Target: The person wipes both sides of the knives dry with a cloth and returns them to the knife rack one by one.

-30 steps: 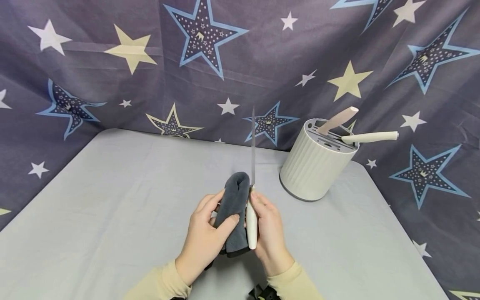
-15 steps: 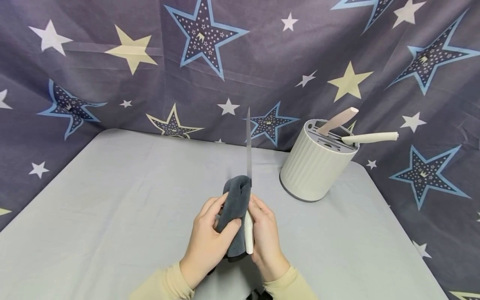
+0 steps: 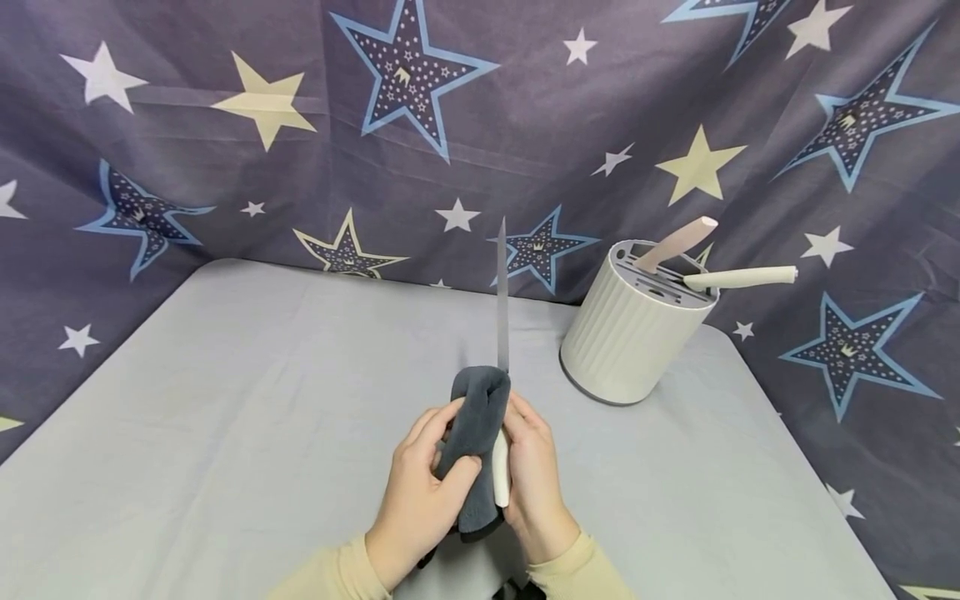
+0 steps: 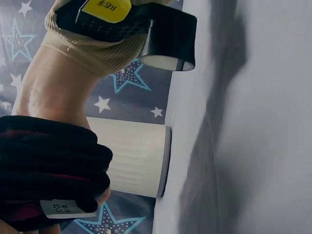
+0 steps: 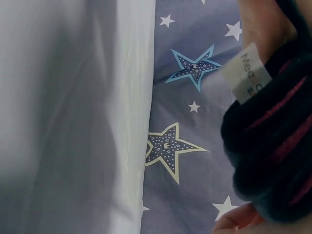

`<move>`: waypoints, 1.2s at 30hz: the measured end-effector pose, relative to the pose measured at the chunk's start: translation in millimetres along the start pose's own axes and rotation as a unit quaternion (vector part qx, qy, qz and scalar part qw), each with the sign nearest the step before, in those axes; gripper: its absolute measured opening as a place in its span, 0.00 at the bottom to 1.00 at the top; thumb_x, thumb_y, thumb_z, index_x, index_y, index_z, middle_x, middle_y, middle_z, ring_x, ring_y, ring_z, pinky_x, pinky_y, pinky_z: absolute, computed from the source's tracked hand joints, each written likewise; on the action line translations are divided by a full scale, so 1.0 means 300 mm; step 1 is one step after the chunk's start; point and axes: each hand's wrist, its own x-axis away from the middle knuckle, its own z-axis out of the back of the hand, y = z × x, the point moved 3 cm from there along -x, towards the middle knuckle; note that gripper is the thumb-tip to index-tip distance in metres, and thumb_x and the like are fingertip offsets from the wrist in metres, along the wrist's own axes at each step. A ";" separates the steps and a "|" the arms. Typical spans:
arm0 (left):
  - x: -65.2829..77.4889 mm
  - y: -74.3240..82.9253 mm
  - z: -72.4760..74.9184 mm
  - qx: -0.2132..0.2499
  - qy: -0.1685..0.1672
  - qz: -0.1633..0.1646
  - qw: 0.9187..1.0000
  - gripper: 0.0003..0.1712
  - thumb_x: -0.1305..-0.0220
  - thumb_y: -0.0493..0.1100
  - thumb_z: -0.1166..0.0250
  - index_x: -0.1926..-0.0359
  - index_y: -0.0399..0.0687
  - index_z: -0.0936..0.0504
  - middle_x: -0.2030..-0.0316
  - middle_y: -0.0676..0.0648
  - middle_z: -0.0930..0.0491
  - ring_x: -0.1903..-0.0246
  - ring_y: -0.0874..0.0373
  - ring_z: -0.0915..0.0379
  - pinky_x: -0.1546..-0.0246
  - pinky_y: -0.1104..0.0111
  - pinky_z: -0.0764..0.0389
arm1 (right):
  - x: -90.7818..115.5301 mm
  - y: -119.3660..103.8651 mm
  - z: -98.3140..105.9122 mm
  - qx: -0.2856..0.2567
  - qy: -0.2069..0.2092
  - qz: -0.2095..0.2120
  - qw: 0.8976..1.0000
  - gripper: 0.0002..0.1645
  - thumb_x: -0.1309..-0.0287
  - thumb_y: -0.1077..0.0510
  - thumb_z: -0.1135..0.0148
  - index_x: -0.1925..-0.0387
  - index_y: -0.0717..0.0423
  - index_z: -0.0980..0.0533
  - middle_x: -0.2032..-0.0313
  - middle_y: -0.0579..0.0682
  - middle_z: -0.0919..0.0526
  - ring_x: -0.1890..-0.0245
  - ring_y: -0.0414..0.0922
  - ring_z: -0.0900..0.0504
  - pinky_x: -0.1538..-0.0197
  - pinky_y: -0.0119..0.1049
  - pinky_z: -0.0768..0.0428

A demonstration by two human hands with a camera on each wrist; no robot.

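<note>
A folded dark grey cloth (image 3: 477, 425) lies in my left hand (image 3: 420, 487), the thumb across its front and the fingers behind it. Against its right side stands a knife (image 3: 502, 308), thin blade pointing up and away, off-white handle toward me. My right hand (image 3: 534, 475) holds that handle from the right, fingertips near the cloth's edge. The cloth overlaps the upper handle and the blade's base. Seen from the left wrist, the cloth (image 4: 53, 165) shows dark folds and a white label; the right wrist view has the cloth (image 5: 273, 131) at its right side. Both wrist views hide the knife.
A ribbed cream knife block (image 3: 633, 333) stands at the table's back right, with a pink-handled knife (image 3: 675, 243) and a cream-handled knife (image 3: 742, 277) leaning out of its slots. A star-patterned curtain (image 3: 420, 192) hangs behind the grey-covered table (image 3: 225, 417).
The cloth has slid slightly down and right, and now covers the top of the knife's handle. The blade has turned a little, showing more of its flat. Both hands stay close together.
</note>
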 end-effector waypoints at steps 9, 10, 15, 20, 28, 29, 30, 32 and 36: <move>0.028 0.011 -0.017 0.032 -0.021 0.020 0.999 0.33 0.47 0.26 0.41 0.38 0.45 0.24 0.58 0.46 0.23 0.71 0.64 0.26 0.70 0.71 0.19 | -0.010 -0.018 0.012 -0.007 0.015 0.011 1.000 0.26 0.25 0.56 0.54 0.34 0.67 0.33 0.34 0.56 0.32 0.34 0.47 0.34 0.46 0.28 0.22; 0.031 0.013 -0.020 0.036 -0.024 0.021 0.999 0.33 0.47 0.26 0.41 0.38 0.45 0.24 0.58 0.46 0.23 0.71 0.64 0.26 0.69 0.71 0.19 | -0.010 -0.022 0.015 -0.007 0.014 0.010 1.000 0.27 0.25 0.56 0.55 0.31 0.67 0.36 0.30 0.57 0.36 0.31 0.48 0.38 0.47 0.26 0.22; 0.048 0.020 -0.031 0.052 -0.036 0.033 0.997 0.33 0.46 0.26 0.41 0.37 0.46 0.25 0.59 0.46 0.24 0.72 0.64 0.27 0.69 0.71 0.21 | -0.015 -0.039 0.021 0.003 0.023 0.006 1.000 0.32 0.24 0.52 0.54 0.29 0.67 0.41 0.25 0.57 0.46 0.29 0.47 0.43 0.51 0.23 0.24; 0.059 0.023 -0.039 0.059 -0.041 0.035 0.997 0.34 0.47 0.25 0.41 0.37 0.47 0.25 0.59 0.47 0.24 0.70 0.63 0.28 0.67 0.70 0.22 | -0.022 -0.051 0.024 0.012 0.047 0.007 0.999 0.29 0.25 0.49 0.51 0.36 0.67 0.31 0.37 0.55 0.32 0.49 0.40 0.30 0.61 0.24 0.26; 0.054 0.018 -0.043 0.068 -0.026 0.012 0.997 0.34 0.49 0.24 0.40 0.39 0.46 0.23 0.59 0.47 0.22 0.66 0.63 0.28 0.67 0.69 0.19 | -0.016 -0.048 0.029 -0.003 0.041 -0.009 0.999 0.24 0.27 0.45 0.49 0.43 0.58 0.26 0.48 0.46 0.25 0.52 0.37 0.25 0.54 0.25 0.23; 0.052 0.017 -0.044 0.071 -0.025 0.009 0.997 0.34 0.49 0.24 0.40 0.39 0.46 0.23 0.59 0.47 0.23 0.66 0.63 0.28 0.67 0.69 0.18 | -0.014 -0.048 0.030 -0.003 0.041 -0.010 0.999 0.24 0.27 0.45 0.49 0.42 0.58 0.26 0.48 0.46 0.24 0.50 0.37 0.25 0.52 0.26 0.23; 0.050 0.016 -0.044 0.073 -0.024 0.006 0.997 0.34 0.49 0.24 0.40 0.39 0.45 0.24 0.59 0.47 0.23 0.66 0.63 0.29 0.67 0.69 0.18 | -0.013 -0.048 0.030 0.000 0.040 -0.010 0.999 0.24 0.26 0.45 0.49 0.42 0.58 0.26 0.47 0.46 0.24 0.48 0.38 0.25 0.51 0.26 0.23; 0.045 0.016 -0.043 0.077 -0.020 -0.003 0.997 0.34 0.49 0.23 0.40 0.39 0.43 0.24 0.59 0.46 0.23 0.66 0.63 0.28 0.66 0.68 0.17 | -0.009 -0.048 0.029 0.007 0.035 -0.006 0.999 0.26 0.26 0.45 0.50 0.40 0.60 0.27 0.44 0.48 0.24 0.47 0.39 0.25 0.49 0.28 0.23; 0.034 0.011 -0.040 0.079 -0.005 -0.007 0.997 0.34 0.51 0.22 0.40 0.40 0.40 0.23 0.60 0.45 0.23 0.66 0.63 0.27 0.64 0.68 0.16 | 0.000 -0.043 0.026 0.015 0.020 0.000 1.000 0.26 0.25 0.48 0.51 0.37 0.61 0.28 0.36 0.50 0.27 0.40 0.42 0.28 0.43 0.30 0.24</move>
